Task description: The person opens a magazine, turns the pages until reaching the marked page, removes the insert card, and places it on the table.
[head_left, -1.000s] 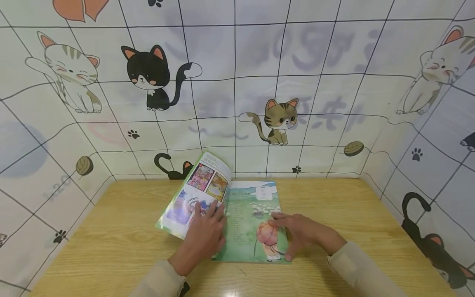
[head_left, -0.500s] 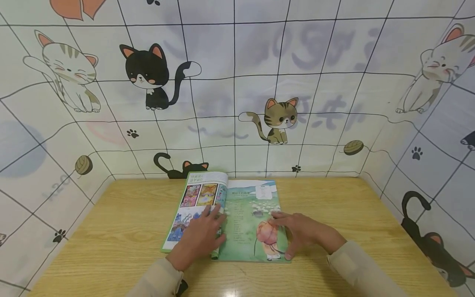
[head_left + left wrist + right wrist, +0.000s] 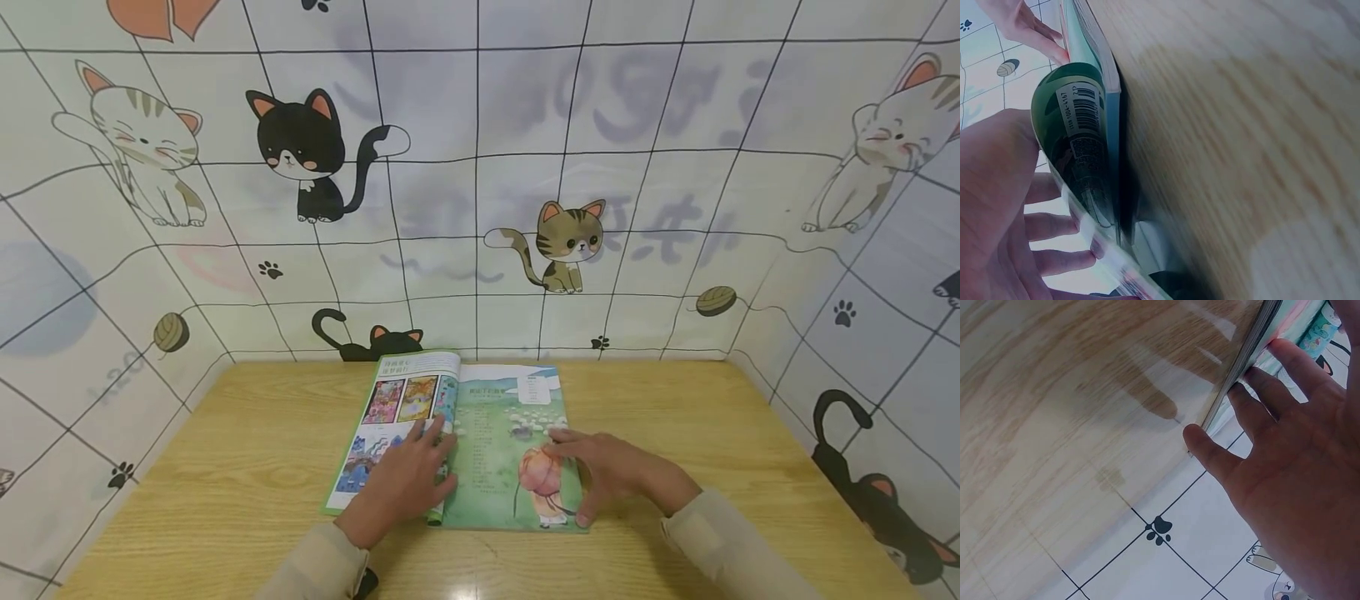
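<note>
Work with the picture book [image 3: 483,467] seems well along: it lies spread at the middle of the wooden surface [image 3: 225,467], its far edge close to the wall covering [image 3: 480,108]. Its right page [image 3: 487,417] is flat; its left page [image 3: 393,392] is folded over to the left but bows up beside the spine, so settling that side appears to be all that is left. The left wrist view shows the curve from below, with a barcode [image 3: 1082,112] on the cover's outer face.

The hands are well apart, neither clamped on anything. The left hand [image 3: 405,475] rests across the left page, palm down, fingers extended toward the far side and thumb near the spine. The right hand [image 3: 618,467] comes in from the right, fingers spread, fingertips touching the book's right edge, thumb at its near corner.
</note>
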Motion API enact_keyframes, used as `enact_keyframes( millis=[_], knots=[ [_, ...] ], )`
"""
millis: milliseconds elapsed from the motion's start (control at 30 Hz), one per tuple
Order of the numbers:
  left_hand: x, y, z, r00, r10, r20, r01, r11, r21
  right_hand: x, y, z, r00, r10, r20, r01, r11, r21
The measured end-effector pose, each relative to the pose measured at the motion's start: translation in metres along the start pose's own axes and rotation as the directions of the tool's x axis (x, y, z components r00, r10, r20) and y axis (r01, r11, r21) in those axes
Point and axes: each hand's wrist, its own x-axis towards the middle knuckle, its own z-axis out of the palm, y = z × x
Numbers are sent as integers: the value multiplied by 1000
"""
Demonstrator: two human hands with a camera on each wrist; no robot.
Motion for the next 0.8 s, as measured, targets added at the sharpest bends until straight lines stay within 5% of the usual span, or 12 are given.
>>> enact_keyframes(
  millis=[800],
  knots=[
    [0,2,3,1000,-6,-19,7,1000,30,0,1,1,1000,-13,-6,13,1000,-9]
  ],
)
